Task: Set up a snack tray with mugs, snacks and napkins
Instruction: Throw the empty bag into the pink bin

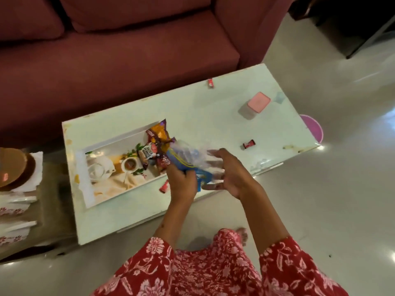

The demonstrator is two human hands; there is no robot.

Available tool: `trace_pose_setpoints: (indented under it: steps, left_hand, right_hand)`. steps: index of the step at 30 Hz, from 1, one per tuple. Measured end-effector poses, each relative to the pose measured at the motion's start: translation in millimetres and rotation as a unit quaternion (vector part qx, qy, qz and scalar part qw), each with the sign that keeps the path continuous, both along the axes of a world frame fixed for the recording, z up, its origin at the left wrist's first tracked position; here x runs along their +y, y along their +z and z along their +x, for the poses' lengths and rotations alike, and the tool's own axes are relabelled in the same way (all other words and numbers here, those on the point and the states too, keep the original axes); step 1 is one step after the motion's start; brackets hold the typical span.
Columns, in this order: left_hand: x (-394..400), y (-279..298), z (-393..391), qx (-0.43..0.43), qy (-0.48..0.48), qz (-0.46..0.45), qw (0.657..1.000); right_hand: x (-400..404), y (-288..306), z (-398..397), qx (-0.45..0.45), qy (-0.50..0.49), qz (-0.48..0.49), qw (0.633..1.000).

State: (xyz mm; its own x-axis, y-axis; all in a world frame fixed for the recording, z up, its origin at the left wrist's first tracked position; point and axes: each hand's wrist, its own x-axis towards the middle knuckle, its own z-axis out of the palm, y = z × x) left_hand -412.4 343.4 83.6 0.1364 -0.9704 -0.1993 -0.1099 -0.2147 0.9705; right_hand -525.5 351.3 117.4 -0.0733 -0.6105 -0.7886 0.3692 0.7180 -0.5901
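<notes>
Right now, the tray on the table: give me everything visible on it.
The tray is a shallow white rectangle with a raised rim, looks plastic or melamine, lying flat and skewed on the left part of the pale table. Its floor carries a printed picture of a teapot, a cup of tea and cloth. Snack packets, orange, brown and maroon, are heaped at its right end. The left hand gripping a blue packet hides its near right corner; contact cannot be told.

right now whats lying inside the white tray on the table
In the tray, snack packets are piled at its right end: orange, brown and a peanut pack. The left hand and its blue packet cover that end's near corner. The teapot and cup look printed on the tray.
</notes>
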Motion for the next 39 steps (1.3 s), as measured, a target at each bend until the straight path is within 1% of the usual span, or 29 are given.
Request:
trace_pose_setpoints:
  steps: [1, 2, 4, 5, 8, 9, 10, 12, 13, 15, 16, 17, 18, 19, 20, 22, 24, 27, 30, 32, 34, 37, 39]
  left_hand:
    - [4, -3, -17, -0.037, -0.040, -0.024, 0.998]
    - [6, -4, -35, -0.060, -0.084, -0.027, 0.994]
    - [11, -5, -70, -0.070, -0.176, -0.025, 0.982]
    - [14, -6, -88, -0.069, -0.214, -0.032, 0.974]
    - [21, -6, -136, -0.117, -0.267, -0.061, 0.955]
    - [21, -8, -150, -0.121, -0.285, -0.069, 0.948]
    - [22, -6, -161, -0.096, -0.298, -0.052, 0.948]
    - [22, 4, -181, 0.000, -0.290, 0.045, 0.956]
    - [20, 8, -188, 0.052, -0.270, 0.092, 0.957]
    - [14, 12, -206, 0.101, -0.200, 0.122, 0.967]
    - [10, 13, -213, 0.103, -0.159, 0.123, 0.974]
    - [5, 13, -221, 0.102, -0.127, 0.124, 0.979]
    - [0, 11, -228, 0.099, -0.120, 0.121, 0.980]
    - [-5, 9, -236, 0.086, -0.146, 0.113, 0.979]
    - [-10, 7, -246, 0.061, -0.196, 0.099, 0.974]
    - [-18, 6, -270, 0.022, -0.294, 0.060, 0.954]
    - [-27, 3, -295, 0.027, -0.316, 0.034, 0.948]
    - [-44, -1, -334, 0.003, -0.284, 0.018, 0.959]
    - [-56, -5, -370, -0.028, -0.281, -0.009, 0.959]
    - [-65, -9, -395, -0.041, -0.279, 0.001, 0.959]
    - [-78, -13, -418, -0.065, -0.271, 0.016, 0.960]
    - [-98, -18, -444, -0.076, -0.266, 0.039, 0.960]
    - [-108, -24, -458, -0.077, -0.277, 0.092, 0.953]
  right_hand:
    - [2, 3, -18, -0.005, 0.010, -0.007, 1.000]
    - [4, 5, -35, 0.003, 0.024, -0.015, 1.000]
    - [7, 9, -63, 0.058, 0.054, -0.054, 0.995]
    - [9, 10, -79, 0.084, 0.051, -0.075, 0.992]
    - [14, 8, -129, 0.136, -0.006, -0.095, 0.986]
    - [16, 7, -147, 0.155, -0.017, -0.096, 0.983]
    - [18, 5, -164, 0.168, -0.025, -0.097, 0.981]
    - [20, 2, -192, 0.172, -0.044, -0.101, 0.979]
    - [20, 1, -202, 0.173, -0.053, -0.107, 0.978]
    - [21, -4, -222, 0.187, -0.073, -0.118, 0.973]
    - [20, -7, -232, 0.200, -0.085, -0.126, 0.968]
    - [20, -10, -242, 0.213, -0.098, -0.136, 0.962]
    - [20, -12, -250, 0.225, -0.109, -0.148, 0.957]
    - [19, -14, -261, 0.231, -0.118, -0.157, 0.953]
    - [18, -15, -271, 0.231, -0.119, -0.163, 0.952]
    - [13, -16, -291, 0.213, -0.105, -0.172, 0.956]
    - [7, -16, -311, 0.222, -0.089, -0.179, 0.954]
    - [-9, -18, -344, 0.302, -0.059, -0.166, 0.937]
    - [-24, -17, -374, 0.399, -0.005, -0.121, 0.909]
    - [-33, -15, -389, 0.453, 0.017, -0.107, 0.885]
    - [-38, -13, -399, 0.472, 0.008, -0.126, 0.873]
    - [-38, -15, -411, 0.479, 0.015, -0.166, 0.862]
    - [-33, -22, -418, 0.455, 0.055, -0.191, 0.868]
